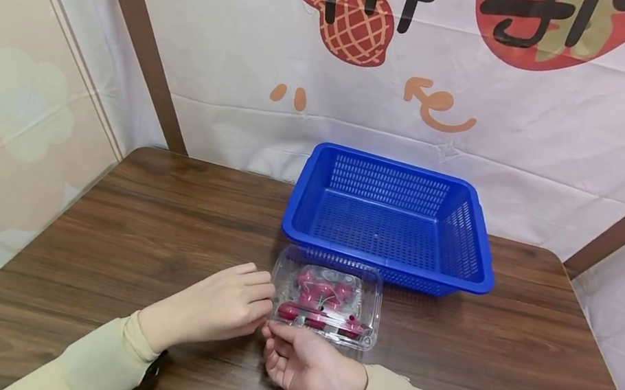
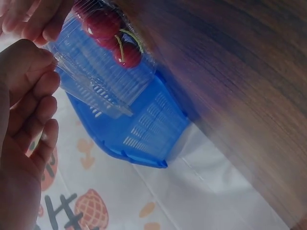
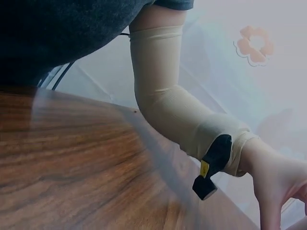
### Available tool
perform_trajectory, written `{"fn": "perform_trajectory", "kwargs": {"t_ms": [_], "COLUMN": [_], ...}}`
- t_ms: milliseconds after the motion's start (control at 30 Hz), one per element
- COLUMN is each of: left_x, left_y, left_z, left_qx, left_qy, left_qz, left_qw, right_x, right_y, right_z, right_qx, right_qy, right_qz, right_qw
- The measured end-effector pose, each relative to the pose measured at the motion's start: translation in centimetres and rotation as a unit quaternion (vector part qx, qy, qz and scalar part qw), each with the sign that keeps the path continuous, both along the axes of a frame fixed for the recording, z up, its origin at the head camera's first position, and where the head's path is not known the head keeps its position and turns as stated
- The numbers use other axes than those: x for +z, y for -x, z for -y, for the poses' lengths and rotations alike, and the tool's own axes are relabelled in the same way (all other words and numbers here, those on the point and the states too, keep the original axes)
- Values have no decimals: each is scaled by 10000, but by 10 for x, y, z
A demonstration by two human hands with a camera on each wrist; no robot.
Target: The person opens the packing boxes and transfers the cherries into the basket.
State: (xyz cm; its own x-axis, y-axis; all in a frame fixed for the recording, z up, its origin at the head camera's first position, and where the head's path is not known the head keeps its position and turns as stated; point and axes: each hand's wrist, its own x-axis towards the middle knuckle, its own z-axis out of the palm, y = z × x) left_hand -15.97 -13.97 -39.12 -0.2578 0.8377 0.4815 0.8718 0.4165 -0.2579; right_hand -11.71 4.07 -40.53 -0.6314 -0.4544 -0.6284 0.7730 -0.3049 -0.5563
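Note:
A clear plastic clamshell box [image 1: 325,298] of red cherries [image 1: 321,288] lies shut on the wooden table [image 1: 155,230], just in front of an empty blue basket [image 1: 392,219]. My left hand [image 1: 266,305] pinches the box's left edge with curled fingers. My right hand [image 1: 271,333], palm turned up, grips the front left corner. In the left wrist view my left hand [image 2: 45,72] holds the clear lid lip [image 2: 91,91], with cherries [image 2: 108,33] behind it and fingers [image 2: 38,21] of the right hand at the top. The right wrist view shows only my left forearm [image 3: 172,110].
The blue basket [image 2: 144,129] stands against a printed cloth backdrop [image 1: 429,104] at the table's far edge. Cloth walls close in the left and right sides. Bare wood [image 1: 540,361] lies left and right of the box.

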Motion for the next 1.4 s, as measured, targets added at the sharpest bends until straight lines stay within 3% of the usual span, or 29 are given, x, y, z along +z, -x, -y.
{"fn": "perform_trajectory", "kwargs": {"t_ms": [367,567,1167,1400], "left_x": [2,3,3,3], "left_y": [2,3,0,0], "left_z": [-5,-5,-8,-8], "left_qx": [-127,-242,-67,-166], "left_qy": [91,22,148,56], "left_qz": [-186,-65,-83,-53], "left_qw": [9997,9997,9998,9998], "right_x": [1,1,-3,-5], "right_y": [2,3,2,2], "right_z": [-2,-3,-2,-1], "right_qx": [-31,19,-13,46], "right_qy": [11,25,28,63], "right_qz": [11,-18,-114,-209], "right_qw": [10000,10000,9999,9998]}}
